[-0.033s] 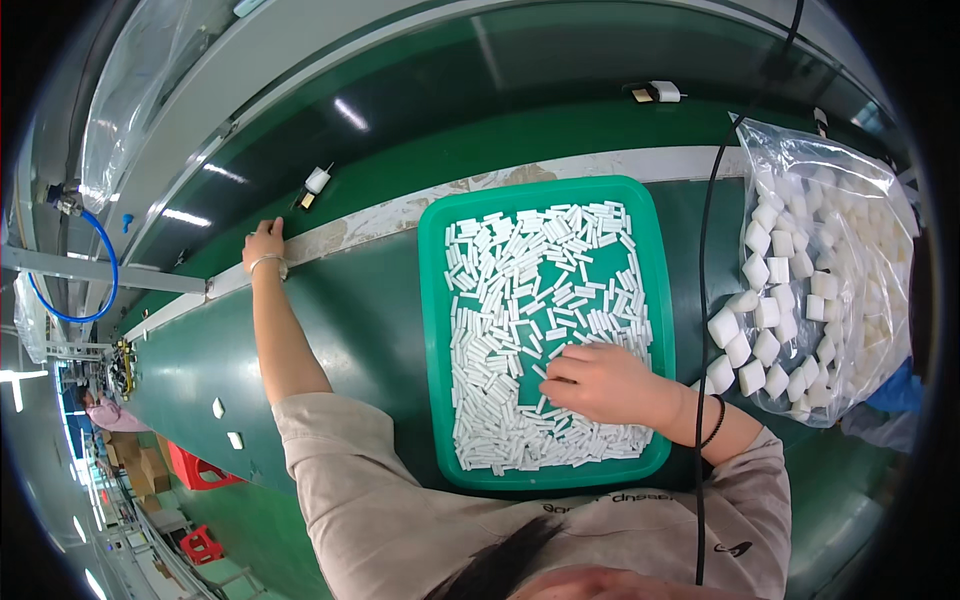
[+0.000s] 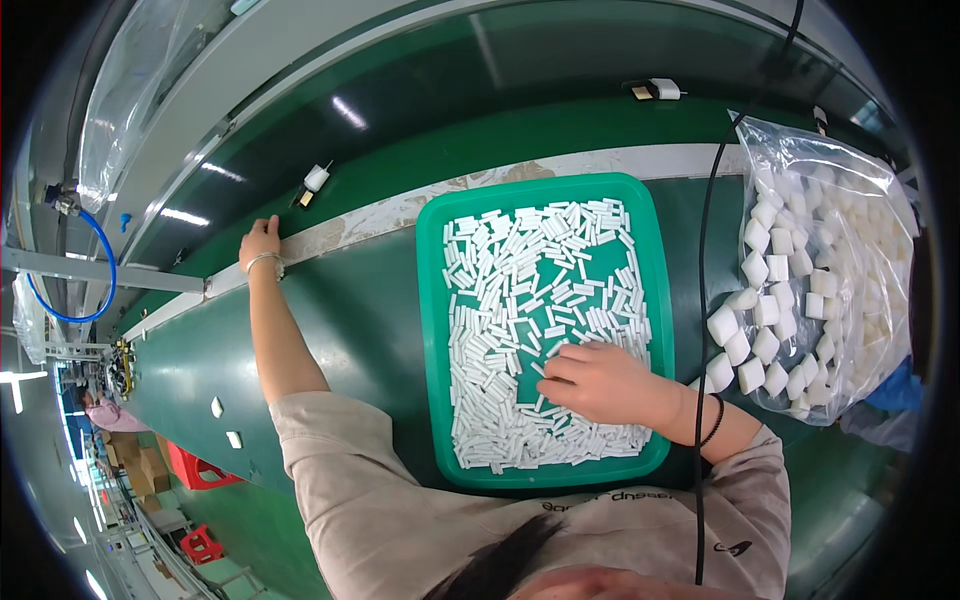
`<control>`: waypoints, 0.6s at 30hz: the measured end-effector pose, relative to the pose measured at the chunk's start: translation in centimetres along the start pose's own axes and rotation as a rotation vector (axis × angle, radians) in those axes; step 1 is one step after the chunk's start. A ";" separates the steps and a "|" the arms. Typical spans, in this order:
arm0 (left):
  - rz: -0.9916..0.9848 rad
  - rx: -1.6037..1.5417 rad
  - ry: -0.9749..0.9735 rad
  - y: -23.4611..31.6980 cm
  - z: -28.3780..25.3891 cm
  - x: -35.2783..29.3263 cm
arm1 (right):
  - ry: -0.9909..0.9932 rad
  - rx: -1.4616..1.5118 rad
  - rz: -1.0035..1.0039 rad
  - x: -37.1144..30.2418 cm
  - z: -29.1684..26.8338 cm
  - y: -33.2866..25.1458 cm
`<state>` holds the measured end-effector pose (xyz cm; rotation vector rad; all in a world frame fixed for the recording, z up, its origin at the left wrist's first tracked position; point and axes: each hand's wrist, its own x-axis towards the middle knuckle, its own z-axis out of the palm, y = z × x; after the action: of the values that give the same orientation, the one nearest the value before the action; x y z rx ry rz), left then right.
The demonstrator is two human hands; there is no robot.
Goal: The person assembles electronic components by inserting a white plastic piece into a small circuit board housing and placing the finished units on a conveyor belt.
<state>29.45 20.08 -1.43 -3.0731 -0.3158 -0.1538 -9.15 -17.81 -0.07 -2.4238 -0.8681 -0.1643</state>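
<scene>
A green tray [image 2: 430, 330] lies before me, filled with many small white stick-shaped pieces [image 2: 490, 400]. My right hand [image 2: 600, 385] reaches into its lower middle, the fingers curled and pressed together down among the sticks. Whatever is between those fingertips is hidden. Far to the left, my left hand [image 2: 261, 244] is stretched out past the pale rail [image 2: 340, 232], its fingers apart over the dark green belt [image 2: 400, 180]. Just beyond it on the belt lies a small white and black part with a metal prong [image 2: 314, 182]. Nothing shows in that hand.
A clear plastic bag [image 2: 850, 240] of white blocky pieces stands right of the tray. Between them hangs a black cable [image 2: 703, 300]. Another white part [image 2: 660, 90] sits on the belt at the back. Two small white pieces [image 2: 234, 439] lie on the bench at left.
</scene>
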 end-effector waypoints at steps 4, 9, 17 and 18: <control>-0.051 -0.567 0.176 -1.0 -0.1 0.9 | 0.035 -0.101 -0.030 0.0 -0.1 -0.4; -0.163 -1.744 0.226 0.4 -4.0 -1.8 | 0.049 -0.254 -0.052 0.1 0.4 -0.6; 0.437 -1.763 -0.431 11.6 -10.0 -21.5 | 0.172 -0.227 0.196 -0.6 -0.2 0.0; 0.442 -1.729 -0.507 12.6 -10.3 -24.5 | 0.148 -0.105 0.239 -0.6 -0.4 0.1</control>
<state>7.21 2.28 5.74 -4.5936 1.1394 0.8265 -9.51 -18.45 0.06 -2.5520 -0.5116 -0.3006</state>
